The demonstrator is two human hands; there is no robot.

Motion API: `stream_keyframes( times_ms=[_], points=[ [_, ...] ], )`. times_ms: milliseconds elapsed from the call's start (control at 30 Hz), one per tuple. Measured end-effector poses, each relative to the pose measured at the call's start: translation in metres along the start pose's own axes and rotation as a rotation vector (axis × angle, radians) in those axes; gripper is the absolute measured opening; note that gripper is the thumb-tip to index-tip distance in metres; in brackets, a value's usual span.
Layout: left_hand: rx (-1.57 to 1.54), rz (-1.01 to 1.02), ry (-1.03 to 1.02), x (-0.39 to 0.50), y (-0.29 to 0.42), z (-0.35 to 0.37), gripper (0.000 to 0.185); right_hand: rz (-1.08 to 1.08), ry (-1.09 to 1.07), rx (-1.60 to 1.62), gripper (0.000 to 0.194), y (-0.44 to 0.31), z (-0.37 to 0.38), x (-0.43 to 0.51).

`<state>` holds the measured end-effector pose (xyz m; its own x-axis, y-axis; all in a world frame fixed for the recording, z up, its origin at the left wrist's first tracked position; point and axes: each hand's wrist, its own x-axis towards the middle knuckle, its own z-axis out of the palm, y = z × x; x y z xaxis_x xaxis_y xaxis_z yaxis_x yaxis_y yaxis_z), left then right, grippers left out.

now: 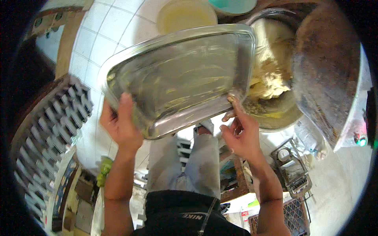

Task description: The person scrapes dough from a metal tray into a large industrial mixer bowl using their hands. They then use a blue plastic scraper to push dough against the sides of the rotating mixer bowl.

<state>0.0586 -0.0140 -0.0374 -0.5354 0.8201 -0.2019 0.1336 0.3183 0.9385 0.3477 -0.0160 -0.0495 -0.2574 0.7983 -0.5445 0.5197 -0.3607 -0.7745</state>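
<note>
A rectangular metal tray [183, 73] with raised, rounded rims is held up before me, tilted, its inside smeared with yellowish streaks. My left hand [122, 124] grips the tray's left end, thumb over the rim and fingers behind. At the near right corner, the index finger of my right hand [243, 129] reaches over the rim, while its thumb stands apart from the tray. Pale residue clings to those fingertips. Right of the tray, a large metal bowl [274, 119] holds a pale, creamy dough-like mass [271, 73]; the tray hides part of it.
A round tub with yellowish contents [186, 14] and a teal-lined container [233, 4] stand beyond the tray. A large worn metal machine body [327, 70] rises beside the bowl. On the left is a slatted rack [56, 126]. A scale-like metal device [291, 168] is at lower right.
</note>
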Motion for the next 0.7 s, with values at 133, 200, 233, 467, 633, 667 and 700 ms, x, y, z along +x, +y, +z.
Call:
stream_keyframes(
  times_ms=[133, 200, 233, 467, 633, 667, 700],
  points=[
    [-0.038, -0.02, -0.067, -0.004, 0.006, 0.015, 0.028, 0.093, -0.054, 0.154, 0.087, -0.015, 0.038, -0.013],
    [-0.072, -0.043, -0.066, -0.009, 0.003, 0.02, 0.027, 0.086, -0.112, 0.229, 0.086, -0.023, 0.053, -0.017],
    [-0.094, -0.044, -0.063, -0.011, 0.0, 0.023, 0.027, 0.047, -0.114, 0.199, 0.086, -0.027, 0.061, -0.019],
    [0.061, 0.05, 0.04, -0.024, -0.021, 0.028, 0.027, -0.129, -0.101, 0.045, 0.085, -0.053, 0.101, -0.028],
    [0.202, 0.252, 0.127, -0.038, -0.058, 0.017, 0.03, 0.018, -0.273, 0.187, 0.091, -0.058, 0.101, -0.033],
    [0.219, 0.317, 0.147, -0.039, -0.061, 0.017, 0.03, 0.067, -0.33, 0.248, 0.093, -0.057, 0.1, -0.033],
    [0.364, 0.464, 0.163, -0.039, -0.062, 0.018, 0.03, 0.066, -0.32, 0.36, 0.094, -0.057, 0.102, -0.034]
  ],
)
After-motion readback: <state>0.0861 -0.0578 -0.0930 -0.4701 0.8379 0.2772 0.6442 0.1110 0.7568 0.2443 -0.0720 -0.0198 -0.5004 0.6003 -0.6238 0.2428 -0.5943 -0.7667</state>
